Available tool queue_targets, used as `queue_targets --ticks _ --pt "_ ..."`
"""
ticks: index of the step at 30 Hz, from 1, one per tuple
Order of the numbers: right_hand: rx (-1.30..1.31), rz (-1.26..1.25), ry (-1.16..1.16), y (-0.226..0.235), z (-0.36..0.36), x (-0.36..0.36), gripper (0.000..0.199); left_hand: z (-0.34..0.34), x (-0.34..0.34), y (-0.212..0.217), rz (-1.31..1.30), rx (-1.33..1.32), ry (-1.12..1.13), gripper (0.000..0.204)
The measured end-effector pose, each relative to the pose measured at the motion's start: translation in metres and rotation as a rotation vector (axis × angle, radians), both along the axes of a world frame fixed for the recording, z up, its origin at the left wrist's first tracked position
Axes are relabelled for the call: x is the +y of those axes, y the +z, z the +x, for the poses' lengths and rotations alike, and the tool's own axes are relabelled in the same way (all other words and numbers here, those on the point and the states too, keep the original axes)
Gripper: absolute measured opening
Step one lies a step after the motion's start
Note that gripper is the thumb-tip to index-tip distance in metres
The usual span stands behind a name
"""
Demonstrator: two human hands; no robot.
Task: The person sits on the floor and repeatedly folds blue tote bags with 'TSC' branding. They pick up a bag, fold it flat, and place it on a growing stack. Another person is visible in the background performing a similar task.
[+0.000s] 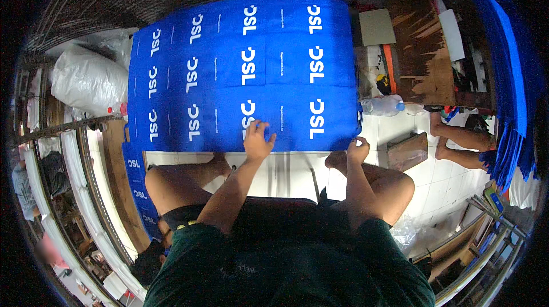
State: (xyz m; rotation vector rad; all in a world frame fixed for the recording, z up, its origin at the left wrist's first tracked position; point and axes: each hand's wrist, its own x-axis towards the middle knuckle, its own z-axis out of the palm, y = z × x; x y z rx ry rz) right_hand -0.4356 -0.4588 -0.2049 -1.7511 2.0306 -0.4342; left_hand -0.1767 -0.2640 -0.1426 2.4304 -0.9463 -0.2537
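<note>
A wide blue fabric sheet (229,87) with rows of white printed lettering lies spread flat in front of me. It looks made up of several rectangular panels. Near its front edge, my left hand (259,140) rests on the cloth with its fingers apart. At the front right corner, the fingers of my right hand (358,150) are pinched together on the sheet's edge. What carries the sheet is mostly hidden under it.
More blue printed cloth (139,184) hangs at the left, beside a large clear plastic bag (88,78). To the right lie a plastic bottle (383,105) and a wooden board (407,152). Another person's legs (462,141) and hanging blue strips (509,107) are farther right.
</note>
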Motion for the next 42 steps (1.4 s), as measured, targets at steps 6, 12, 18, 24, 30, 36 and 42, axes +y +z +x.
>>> queue_targets --ticks 6,12,18,24,30,36,42 --pt "-0.85 -0.071 -0.138 0.055 0.023 -0.047 0.013 0.129 -0.131 0.194 -0.877 0.682 0.028 0.044" --pt "-0.502 -0.294 0.432 0.222 -0.015 -0.038 0.019 0.236 -0.166 0.367 -1.42 1.019 -0.043 0.083" --pt "-0.204 -0.326 0.237 0.21 -0.127 0.014 0.017 0.252 -0.182 0.38 -1.533 1.235 -0.069 0.049" --pt "-0.011 -0.471 0.266 0.219 -0.117 0.018 0.02 0.218 -0.139 0.347 -1.545 1.128 0.138 0.019" --pt "-0.08 -0.342 0.232 0.208 -0.134 0.009 0.018 0.122 -0.053 0.279 -1.421 1.112 0.289 0.038" --pt "-0.071 -0.319 0.192 0.209 -0.134 0.007 0.019 0.045 0.031 0.15 -1.135 1.459 0.822 0.034" --pt "-0.14 -0.368 0.262 0.203 -0.127 0.005 0.015 0.026 0.065 0.013 -1.017 1.528 1.07 0.046"
